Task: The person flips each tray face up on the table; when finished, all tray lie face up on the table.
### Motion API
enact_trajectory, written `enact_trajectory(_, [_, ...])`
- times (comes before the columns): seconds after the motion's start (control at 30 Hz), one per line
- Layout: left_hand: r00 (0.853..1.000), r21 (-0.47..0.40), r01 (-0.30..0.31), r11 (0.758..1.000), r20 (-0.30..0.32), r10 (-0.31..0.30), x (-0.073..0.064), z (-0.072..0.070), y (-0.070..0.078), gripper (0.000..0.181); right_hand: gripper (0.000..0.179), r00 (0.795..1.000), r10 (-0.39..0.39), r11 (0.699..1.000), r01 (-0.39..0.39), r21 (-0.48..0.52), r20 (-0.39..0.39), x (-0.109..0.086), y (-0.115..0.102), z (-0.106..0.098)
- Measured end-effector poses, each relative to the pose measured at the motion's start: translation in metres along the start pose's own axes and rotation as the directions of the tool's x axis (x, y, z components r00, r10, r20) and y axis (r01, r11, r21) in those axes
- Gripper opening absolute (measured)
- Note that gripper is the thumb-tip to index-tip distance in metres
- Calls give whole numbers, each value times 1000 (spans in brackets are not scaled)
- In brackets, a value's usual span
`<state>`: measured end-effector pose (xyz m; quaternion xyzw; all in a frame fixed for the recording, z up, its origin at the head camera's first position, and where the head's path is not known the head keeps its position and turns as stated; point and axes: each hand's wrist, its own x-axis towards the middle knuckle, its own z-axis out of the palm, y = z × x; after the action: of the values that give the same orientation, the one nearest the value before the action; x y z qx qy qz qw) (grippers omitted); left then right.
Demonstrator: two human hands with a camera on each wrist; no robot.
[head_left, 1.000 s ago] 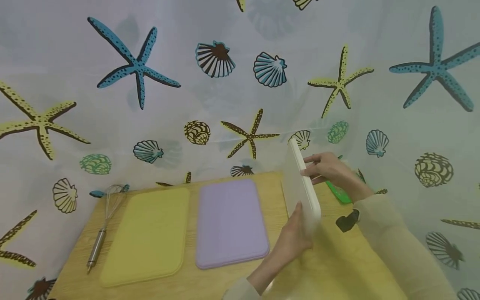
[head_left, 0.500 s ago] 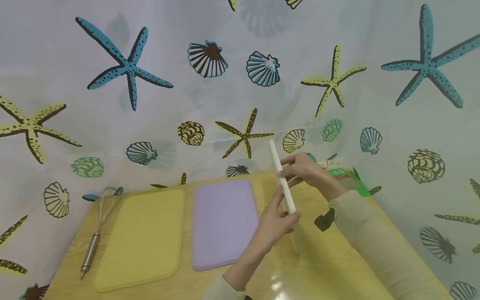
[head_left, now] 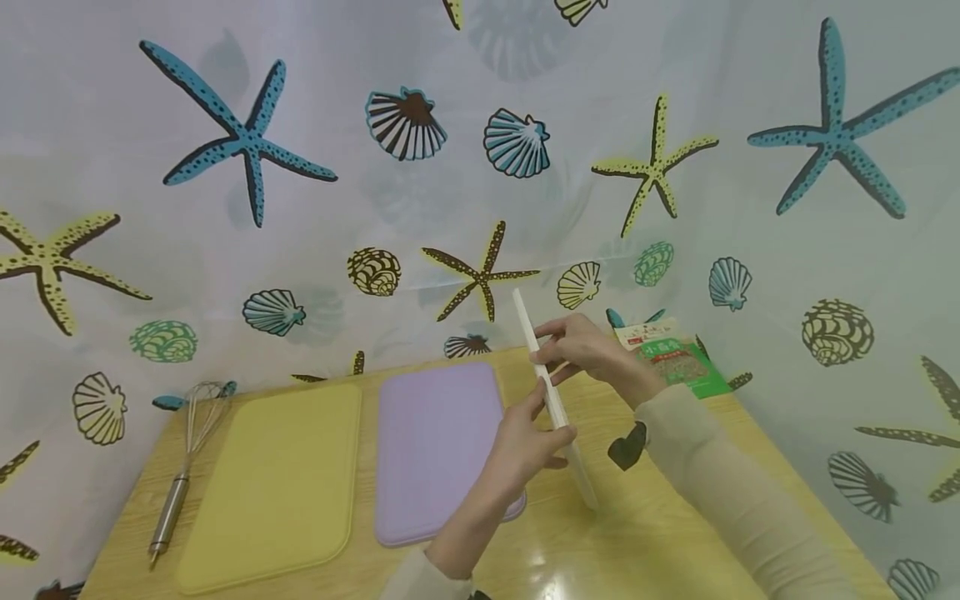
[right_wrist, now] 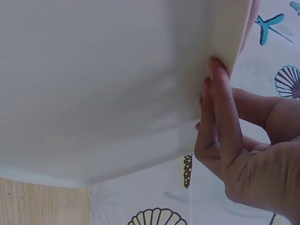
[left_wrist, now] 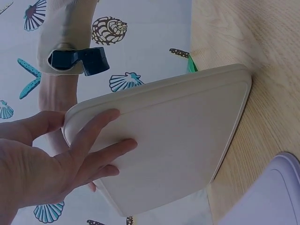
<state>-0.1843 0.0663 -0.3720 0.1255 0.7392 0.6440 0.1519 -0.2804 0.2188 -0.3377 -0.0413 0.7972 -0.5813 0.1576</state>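
A white shallow rectangular tray with rounded corners stands on edge over the right part of the table, seen nearly edge-on in the head view. My left hand grips its near upper edge, with the thumb on the rim and fingers spread over the flat face in the left wrist view. My right hand pinches the same edge farther back; its fingertips lie on the other face in the right wrist view. The tray's lower edge meets the wooden table in the left wrist view.
A lavender tray lies flat just left of my hands, and a yellow tray beyond it. A metal whisk lies at the far left. A green and white packet is at the back right, before a seashell-printed curtain.
The white tray has shifted left and turned edge-on, its lower edge coming down to the table. Both hands moved left with it, and the left hand slid up its edge.
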Motion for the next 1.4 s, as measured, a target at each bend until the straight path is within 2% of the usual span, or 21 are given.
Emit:
enact_trajectory(0.23, [1000, 5, 17, 1000, -22, -16, -3, 2, 1, 82, 54, 999, -26, 1000, 26, 15, 36, 4, 7, 2])
enact_trajectory(0.4, [998, -4, 11, 1000, -54, -11, -9, 4, -2, 85, 50, 999, -27, 1000, 27, -4, 35, 6, 24, 2])
enact_trajectory(0.5, [997, -51, -5, 999, -71, 2, -13, 2, -6, 85, 50, 999, -3, 998, 0, -69, -39, 3, 51, -2])
enact_trajectory(0.6, [997, -84, -22, 996, -75, 16, -14, 0, -9, 85, 51, 989, 50, 986, -71, -152, -139, -1, 94, -10])
enact_trajectory(0.67, [997, -106, -26, 994, -78, 18, -14, -1, -11, 85, 51, 979, 88, 968, -128, -218, -183, -6, 121, -13])
enact_trajectory(0.73, [997, -121, -18, 992, -80, 8, -13, -3, -12, 85, 46, 975, 127, 955, -170, -243, -184, -9, 142, -14])
enact_trajectory(0.8, [997, -132, -4, 991, -81, -7, -13, -5, -11, 85, 39, 975, 153, 952, -188, -241, -158, -13, 153, -14])
enact_trajectory(1.03, [997, -156, -8, 988, -72, -4, -11, -13, -8, 81, 36, 980, 158, 973, -175, -150, -122, -18, 164, -15])
enact_trajectory(1.27, [998, -193, 39, 980, -38, -47, -16, -24, -12, 84, 38, 985, 165, 981, -169, -96, -44, -16, 172, -17])
enact_trajectory(1.4, [997, -217, 73, 973, -9, -77, -17, -30, -16, 81, 44, 989, 147, 985, -149, -87, -36, -18, 181, -21])
